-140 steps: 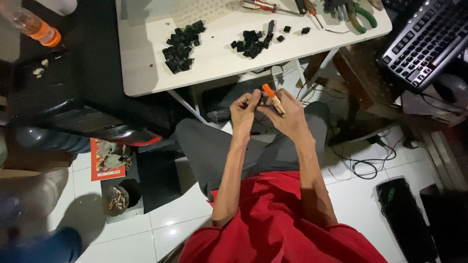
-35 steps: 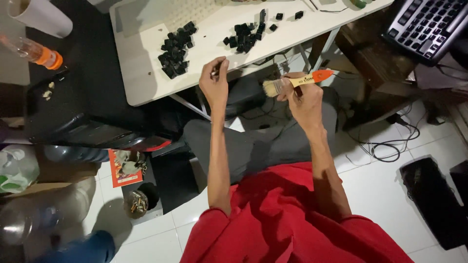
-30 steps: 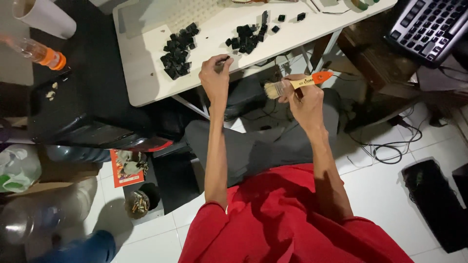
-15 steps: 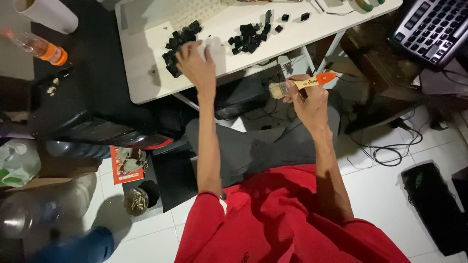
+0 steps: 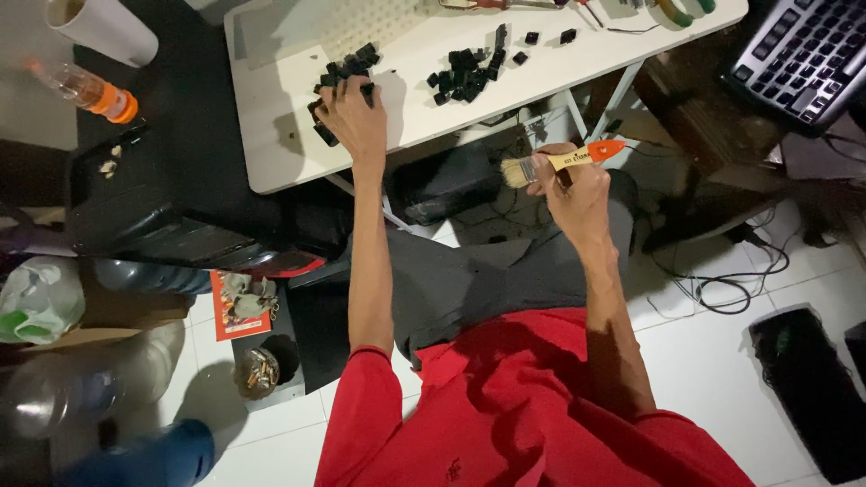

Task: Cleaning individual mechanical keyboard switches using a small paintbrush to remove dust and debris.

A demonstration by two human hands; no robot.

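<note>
My left hand (image 5: 352, 115) reaches onto the white table (image 5: 289, 135) and rests on the left pile of small black keycaps (image 5: 343, 70), fingers curled among them. My right hand (image 5: 573, 185) is above my lap, gripping a small paintbrush (image 5: 559, 162) with an orange handle and pale bristles pointing left. A second pile of black keycaps (image 5: 465, 72) lies to the right on the table, with a few loose ones beyond it.
A black keyboard (image 5: 798, 54) sits at the upper right. Tools lie along the table's far edge. A black computer case (image 5: 171, 207), an orange-capped bottle (image 5: 90, 90) and a white cup (image 5: 99, 27) are at left. Cables (image 5: 713, 280) trail on the tiled floor.
My left hand has moved from in front of me up to the table and onto the left keycap pile. My right hand stays in place with the brush.
</note>
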